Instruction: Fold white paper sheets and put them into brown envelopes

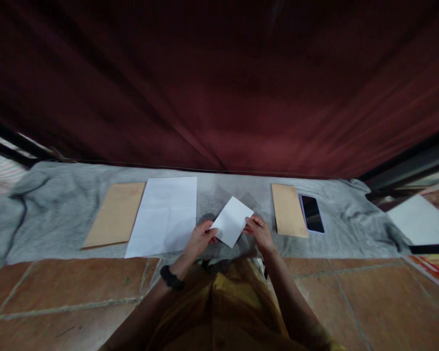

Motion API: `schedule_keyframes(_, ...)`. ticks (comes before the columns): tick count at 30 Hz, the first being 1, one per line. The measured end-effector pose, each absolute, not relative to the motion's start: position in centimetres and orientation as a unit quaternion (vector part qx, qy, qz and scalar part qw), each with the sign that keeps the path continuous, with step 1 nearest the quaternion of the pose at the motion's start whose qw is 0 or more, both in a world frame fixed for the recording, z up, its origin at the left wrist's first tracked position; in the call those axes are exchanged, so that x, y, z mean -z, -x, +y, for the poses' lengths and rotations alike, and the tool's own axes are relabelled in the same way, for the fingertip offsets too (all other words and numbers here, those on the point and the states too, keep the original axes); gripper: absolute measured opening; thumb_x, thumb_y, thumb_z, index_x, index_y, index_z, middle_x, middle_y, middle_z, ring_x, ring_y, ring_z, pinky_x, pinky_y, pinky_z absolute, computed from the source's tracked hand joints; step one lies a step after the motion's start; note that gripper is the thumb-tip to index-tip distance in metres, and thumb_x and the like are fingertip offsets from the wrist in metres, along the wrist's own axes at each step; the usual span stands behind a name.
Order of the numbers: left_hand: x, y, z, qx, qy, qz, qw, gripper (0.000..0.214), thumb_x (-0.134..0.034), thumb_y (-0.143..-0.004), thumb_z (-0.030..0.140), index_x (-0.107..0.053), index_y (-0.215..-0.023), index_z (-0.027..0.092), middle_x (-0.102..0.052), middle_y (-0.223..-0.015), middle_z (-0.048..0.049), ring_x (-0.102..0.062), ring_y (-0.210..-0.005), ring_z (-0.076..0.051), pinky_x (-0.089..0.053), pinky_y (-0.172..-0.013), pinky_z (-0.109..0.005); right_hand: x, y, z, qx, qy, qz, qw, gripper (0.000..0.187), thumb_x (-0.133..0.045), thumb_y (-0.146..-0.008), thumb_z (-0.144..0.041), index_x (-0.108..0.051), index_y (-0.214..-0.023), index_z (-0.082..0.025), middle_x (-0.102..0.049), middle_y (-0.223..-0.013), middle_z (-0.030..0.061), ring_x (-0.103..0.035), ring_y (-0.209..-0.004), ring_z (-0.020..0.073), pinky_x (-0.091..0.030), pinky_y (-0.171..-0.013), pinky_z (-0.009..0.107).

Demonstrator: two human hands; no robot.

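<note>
Both hands hold a small folded white paper (pixel 232 220) just above a grey cloth (pixel 58 204) spread on the floor. My left hand (pixel 200 239) pinches its lower left corner, fingers closed. My right hand (pixel 259 231) pinches its right edge, fingers closed. A black band sits on my left wrist. A larger white sheet (pixel 164 214) lies flat on the cloth just left of my left hand. A brown envelope (pixel 288 209) lies to the right of my right hand.
Another brown envelope (pixel 116 213) lies left of the white sheet. A dark phone (pixel 311 213) rests beside the right envelope. A dark red curtain (pixel 219 87) hangs behind the cloth. Terracotta floor tiles (pixel 58 302) lie in front. White paper (pixel 420 220) sits at far right.
</note>
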State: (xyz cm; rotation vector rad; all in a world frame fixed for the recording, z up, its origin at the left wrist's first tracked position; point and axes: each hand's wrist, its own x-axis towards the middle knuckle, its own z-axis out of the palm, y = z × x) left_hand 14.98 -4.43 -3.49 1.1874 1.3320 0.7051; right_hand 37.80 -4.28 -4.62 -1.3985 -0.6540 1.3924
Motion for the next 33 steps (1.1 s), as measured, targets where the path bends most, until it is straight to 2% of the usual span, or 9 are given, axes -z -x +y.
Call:
schedule_keyframes(5, 2.4, -14.7, -4.1, -0.266, -0.616, 0.605, 0.429, 0.015, -0.058, -0.085, 0.027, -0.064, -0.073, 0.024, -0.059, -0.054, 0.0018, -0.057, -0.055, -0.018, -0.040, -0.059, -0.028, 4.6, -38.5, -4.3, -0.566, 0.577, -0.274, 0.521, 0.050, -0.088, -0.051, -0.059, -0.066, -0.077, -0.022, -0.071, -0.074, -0.0006, -0.067, -0.067, 0.0187, -0.059, -0.067, 0.034)
schedule_keyframes(9, 0.7, -14.7, -4.0, -0.174, -0.714, 0.609, 0.298, 0.022, -0.049, -0.096, 0.025, -0.070, -0.100, 0.023, -0.073, -0.080, -0.0053, -0.069, -0.074, -0.023, -0.047, -0.070, -0.030, 4.8, -39.3, -4.2, -0.564, 0.579, -0.291, 0.513, 0.049, -0.087, -0.052, -0.057, -0.068, -0.082, -0.023, -0.070, -0.072, -0.0012, -0.066, -0.068, 0.0182, -0.059, -0.070, 0.035)
schedule_keyframes(14, -1.5, -15.5, -4.3, -0.090, -0.813, 0.546, 0.181, 0.039, -0.039, -0.095, 0.010, -0.064, -0.123, 0.021, -0.074, -0.107, -0.0104, -0.070, -0.098, -0.024, -0.051, -0.086, -0.033, 5.8, -40.1, -4.2, -0.548, 0.595, -0.338, 0.481, 0.045, -0.084, -0.056, -0.058, -0.067, -0.080, -0.024, -0.068, -0.071, -0.0001, -0.066, -0.070, 0.0198, -0.059, -0.072, 0.038)
schedule_keyframes(17, -2.2, -16.0, -4.2, -0.077, -0.845, 0.509, 0.144, 0.044, -0.042, -0.094, 0.008, -0.061, -0.130, 0.022, -0.071, -0.117, -0.0105, -0.068, -0.107, -0.024, -0.049, -0.096, -0.035, 6.6, -40.6, -4.3, -0.539, 0.605, -0.347, 0.473, 0.044, -0.083, -0.056, -0.059, -0.065, -0.077, -0.025, -0.067, -0.071, 0.0006, -0.066, -0.071, 0.0213, -0.059, -0.072, 0.040)
schedule_keyframes(21, -2.7, -16.3, -4.2, -0.062, -0.866, 0.483, 0.116, 0.045, -0.041, -0.094, 0.007, -0.059, -0.132, 0.022, -0.068, -0.120, -0.0096, -0.066, -0.109, -0.024, -0.046, -0.101, -0.038, 7.4, -41.4, -4.4, -0.525, 0.612, -0.349, 0.478, 0.042, -0.083, -0.055, -0.056, -0.064, -0.075, -0.025, -0.067, -0.072, -0.0003, -0.065, -0.072, 0.0205, -0.059, -0.074, 0.040)
schedule_keyframes(24, -3.3, -16.3, -4.4, -0.044, -0.882, 0.460, 0.093, 0.043, -0.040, -0.095, 0.007, -0.059, -0.131, 0.021, -0.068, -0.119, -0.0095, -0.065, -0.109, -0.024, -0.046, -0.100, -0.038, 7.8, -42.0, -4.5, -0.491, 0.621, -0.386, 0.473, 0.035, -0.081, -0.057, -0.050, -0.067, -0.074, -0.023, -0.068, -0.072, -0.0003, -0.064, -0.070, 0.0197, -0.057, -0.072, 0.038)
schedule_keyframes(28, -4.1, -16.3, -4.5, -0.026, -0.897, 0.437, 0.069, 0.039, -0.042, -0.097, 0.008, -0.058, -0.130, 0.019, -0.067, -0.120, -0.0106, -0.065, -0.107, -0.024, -0.047, -0.096, -0.037, 7.9, -42.5, -4.7, -0.455, 0.611, -0.440, 0.475, 0.024, -0.073, -0.065, -0.044, -0.071, -0.077, -0.022, -0.071, -0.074, 0.0029, -0.064, -0.071, 0.0215, -0.056, -0.071, 0.037)
schedule_keyframes(33, -4.5, -16.3, -4.6, -0.010, -0.900, 0.432, 0.052, 0.037, -0.046, -0.097, 0.009, -0.058, -0.131, 0.019, -0.068, -0.120, -0.0102, -0.066, -0.104, -0.022, -0.048, -0.093, -0.036, 7.8, -42.5, -4.8, -0.451, 0.606, -0.423, 0.501, 0.025, -0.071, -0.066, -0.043, -0.075, -0.079, -0.022, -0.075, -0.081, 0.0061, -0.067, -0.076, 0.0246, -0.058, -0.070, 0.039)
